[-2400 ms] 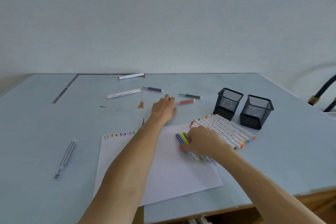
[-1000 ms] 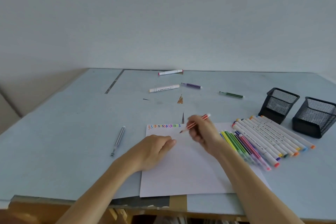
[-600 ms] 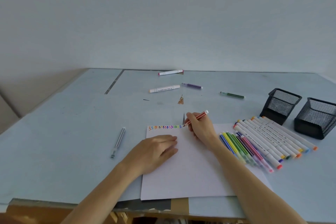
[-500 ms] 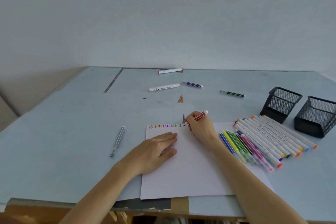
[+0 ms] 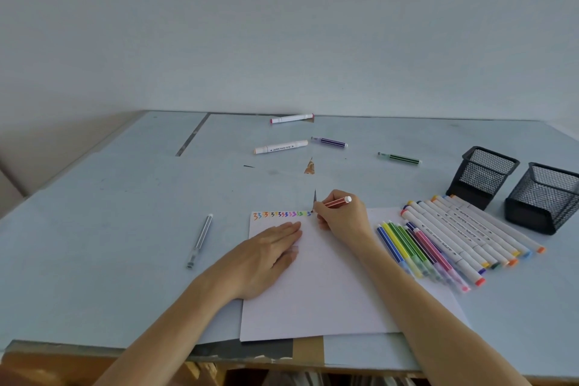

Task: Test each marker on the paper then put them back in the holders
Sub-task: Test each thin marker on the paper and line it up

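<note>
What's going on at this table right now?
A person is testing markers. The right hand grips a red marker with its tip at the end of a row of coloured squiggles along the top of the paper. The left hand presses the sheet flat. Both mesh holders look empty; other markers lie beside the paper.

Pale blue table (image 5: 94, 229) against plain white wall (image 5: 282, 25).
</note>
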